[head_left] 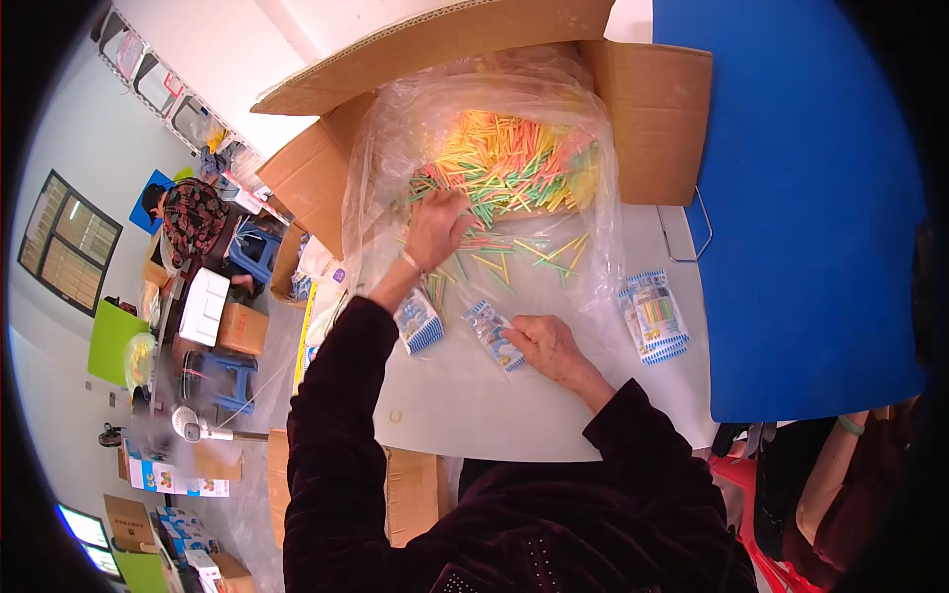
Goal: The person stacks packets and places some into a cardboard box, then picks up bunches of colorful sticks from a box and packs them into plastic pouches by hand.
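Note:
My left hand (435, 229) is at the near left edge of a heap of thin coloured sticks (509, 163), yellow, pink and green. Its fingers are curled down among them, and whatever is between the fingertips is hidden. In my right hand (556, 353), thumb and fingers pinch a small blue and white printed plastic packet (489, 334) just above the table. A stack of similar packets (419, 321) lies by my left forearm. More packets (653, 316), with coloured sticks showing through the top one, lie to the right of my right hand.
The sticks spill from a tipped cardboard box (655, 128) lined with clear plastic (381, 158) onto the grey table (534, 425). A blue panel or tabletop (811, 217) adjoins on the right, with another person's arm (828, 474) below. A person (193, 222) sits far left among boxes.

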The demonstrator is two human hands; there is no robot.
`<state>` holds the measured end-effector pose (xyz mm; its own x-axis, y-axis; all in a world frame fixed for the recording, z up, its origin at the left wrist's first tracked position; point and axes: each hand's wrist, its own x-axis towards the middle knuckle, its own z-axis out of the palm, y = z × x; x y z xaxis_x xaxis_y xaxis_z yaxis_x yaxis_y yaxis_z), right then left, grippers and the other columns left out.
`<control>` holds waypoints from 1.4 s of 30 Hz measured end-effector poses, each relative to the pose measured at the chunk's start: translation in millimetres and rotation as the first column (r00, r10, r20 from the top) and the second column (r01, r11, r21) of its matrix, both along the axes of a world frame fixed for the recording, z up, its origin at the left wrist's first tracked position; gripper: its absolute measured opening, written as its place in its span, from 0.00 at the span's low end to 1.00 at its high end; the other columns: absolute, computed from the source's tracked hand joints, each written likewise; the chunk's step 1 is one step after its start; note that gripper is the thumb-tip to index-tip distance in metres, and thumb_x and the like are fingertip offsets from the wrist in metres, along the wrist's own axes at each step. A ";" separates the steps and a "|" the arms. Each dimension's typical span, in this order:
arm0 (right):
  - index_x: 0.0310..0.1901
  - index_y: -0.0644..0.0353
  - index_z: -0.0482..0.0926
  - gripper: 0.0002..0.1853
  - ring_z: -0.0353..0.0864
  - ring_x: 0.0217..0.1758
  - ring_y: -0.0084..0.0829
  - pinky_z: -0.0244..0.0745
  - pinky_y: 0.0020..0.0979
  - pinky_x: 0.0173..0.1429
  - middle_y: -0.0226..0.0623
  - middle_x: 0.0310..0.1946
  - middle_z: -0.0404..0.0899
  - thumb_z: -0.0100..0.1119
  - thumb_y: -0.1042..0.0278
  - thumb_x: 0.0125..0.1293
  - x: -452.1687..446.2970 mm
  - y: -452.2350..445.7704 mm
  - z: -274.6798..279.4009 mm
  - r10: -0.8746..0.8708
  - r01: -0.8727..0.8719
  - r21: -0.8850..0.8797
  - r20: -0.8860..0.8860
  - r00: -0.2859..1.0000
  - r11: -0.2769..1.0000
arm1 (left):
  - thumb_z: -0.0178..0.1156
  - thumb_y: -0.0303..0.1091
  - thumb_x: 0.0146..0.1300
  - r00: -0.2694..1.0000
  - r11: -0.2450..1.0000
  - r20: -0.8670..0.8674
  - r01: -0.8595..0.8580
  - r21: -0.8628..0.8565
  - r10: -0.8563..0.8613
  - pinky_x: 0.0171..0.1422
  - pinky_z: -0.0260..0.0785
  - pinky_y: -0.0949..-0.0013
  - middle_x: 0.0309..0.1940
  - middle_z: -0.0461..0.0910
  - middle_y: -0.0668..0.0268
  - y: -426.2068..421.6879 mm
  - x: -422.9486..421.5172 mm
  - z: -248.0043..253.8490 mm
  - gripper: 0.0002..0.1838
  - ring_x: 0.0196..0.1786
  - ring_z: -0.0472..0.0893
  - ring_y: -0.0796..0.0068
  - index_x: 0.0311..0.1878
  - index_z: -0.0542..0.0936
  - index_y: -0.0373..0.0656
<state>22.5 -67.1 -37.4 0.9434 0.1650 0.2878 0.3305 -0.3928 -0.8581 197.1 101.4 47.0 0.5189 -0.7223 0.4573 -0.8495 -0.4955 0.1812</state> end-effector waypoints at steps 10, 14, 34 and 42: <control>0.26 0.62 0.71 0.11 0.73 0.27 0.48 0.65 0.41 0.30 0.46 0.20 0.71 0.54 0.65 0.62 3.0 0.1 -6.9 0.011 -0.009 -0.029 0.056 0.998 1.000 | 0.46 0.29 0.58 0.852 0.834 0.523 -0.301 0.462 0.017 0.66 0.53 0.52 0.59 0.65 0.53 -60.5 87.8 15.4 0.23 0.63 0.62 0.55 0.59 0.68 0.41; 0.27 0.61 0.71 0.10 0.74 0.28 0.49 0.65 0.42 0.30 0.45 0.21 0.72 0.52 0.64 0.62 2.8 0.0 -5.5 0.027 -0.026 -0.043 0.030 0.999 0.999 | 0.48 0.31 0.58 0.823 0.821 0.561 -0.257 0.510 -0.092 0.67 0.52 0.54 0.61 0.65 0.58 -77.2 116.9 11.8 0.21 0.64 0.62 0.60 0.56 0.71 0.45; 0.30 0.60 0.74 0.09 0.75 0.31 0.46 0.67 0.41 0.33 0.42 0.25 0.75 0.52 0.64 0.63 4.8 2.5 -11.0 0.028 -0.027 -0.038 0.028 0.999 0.999 | 0.47 0.27 0.56 0.900 0.901 0.381 0.028 0.434 -0.211 0.64 0.53 0.54 0.54 0.70 0.59 -78.1 155.2 -4.6 0.15 0.61 0.64 0.60 0.48 0.71 0.39; 0.28 0.59 0.73 0.09 0.76 0.29 0.48 0.68 0.42 0.32 0.43 0.22 0.75 0.53 0.63 0.62 7.9 -1.5 -9.2 0.048 -0.049 -0.045 -0.020 0.999 0.998 | 0.49 0.24 0.55 0.961 0.982 0.278 -0.063 0.178 0.011 0.62 0.56 0.57 0.44 0.75 0.53 -56.3 135.1 -4.3 0.14 0.53 0.72 0.57 0.46 0.70 0.36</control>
<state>30.3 -68.6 -46.7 0.9390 0.2234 0.2614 0.3343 -0.4153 -0.8460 332.2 45.1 42.7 0.4200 -0.7895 0.4474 -0.8339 -0.5303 -0.1530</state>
